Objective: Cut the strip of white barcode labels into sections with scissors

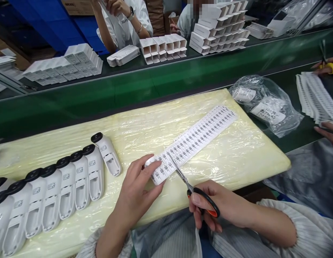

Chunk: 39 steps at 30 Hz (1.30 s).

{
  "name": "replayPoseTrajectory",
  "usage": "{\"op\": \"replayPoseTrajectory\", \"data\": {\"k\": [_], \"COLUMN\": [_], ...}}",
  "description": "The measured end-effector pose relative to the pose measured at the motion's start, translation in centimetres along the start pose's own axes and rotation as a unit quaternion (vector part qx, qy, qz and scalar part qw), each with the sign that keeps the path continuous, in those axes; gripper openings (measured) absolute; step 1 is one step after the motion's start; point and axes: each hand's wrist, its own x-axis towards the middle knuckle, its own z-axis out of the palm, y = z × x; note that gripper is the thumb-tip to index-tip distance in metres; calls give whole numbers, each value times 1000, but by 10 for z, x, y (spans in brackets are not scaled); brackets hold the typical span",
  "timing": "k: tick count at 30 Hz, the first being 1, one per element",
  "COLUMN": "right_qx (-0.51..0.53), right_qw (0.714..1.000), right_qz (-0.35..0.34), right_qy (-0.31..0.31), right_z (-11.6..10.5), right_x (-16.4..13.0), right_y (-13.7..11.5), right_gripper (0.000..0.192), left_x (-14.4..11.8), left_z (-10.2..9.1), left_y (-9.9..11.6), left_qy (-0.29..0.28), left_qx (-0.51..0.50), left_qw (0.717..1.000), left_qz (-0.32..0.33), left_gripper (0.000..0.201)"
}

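My left hand (138, 190) pinches the near end of a long white sheet of printed labels (201, 134) that lies diagonally on a yellow foam pad wrapped in plastic film (236, 154). My right hand (217, 206) grips black-and-orange scissors (191, 190); their blades point up-left and meet the sheet close to my left fingers. A row of several white devices with black caps (61, 186) lies to the left of my left hand.
A green conveyor belt (101, 93) runs behind the pad. A plastic bag with label rolls (265, 104) lies at right, beside more label sheets (314, 96) and another person's hands. Stacks of white cartons (220, 27) and two seated people are beyond.
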Motion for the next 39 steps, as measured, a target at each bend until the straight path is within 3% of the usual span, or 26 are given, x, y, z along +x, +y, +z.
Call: {"op": "replayPoseTrajectory", "data": {"k": [12, 21, 27, 31, 34, 39], "right_qx": [-24, -19, -26, 8, 70, 140], "right_qw": [999, 1000, 999, 995, 984, 961], "right_qz": [27, 7, 1, -73, -139, -182], "right_qy": [20, 24, 31, 66, 91, 152], "right_z": [-1, 0, -4, 1, 6, 7], "right_x": [-2, 5, 7, 9, 10, 11], "right_y": [-5, -21, -18, -17, -18, -20], "right_gripper": [58, 59, 57, 60, 62, 54], "left_x": [1, 2, 3, 2, 0, -3], "left_z": [0, 1, 2, -2, -6, -3], "left_y": [0, 4, 1, 10, 26, 40], "left_qy": [6, -8, 1, 6, 7, -17], "left_qx": [0, -11, -10, -21, -47, -54], "left_qw": [1000, 1000, 1000, 1000, 997, 994], "left_qz": [-3, 12, 12, 16, 61, 91], "left_gripper": [35, 32, 32, 35, 40, 47]}}
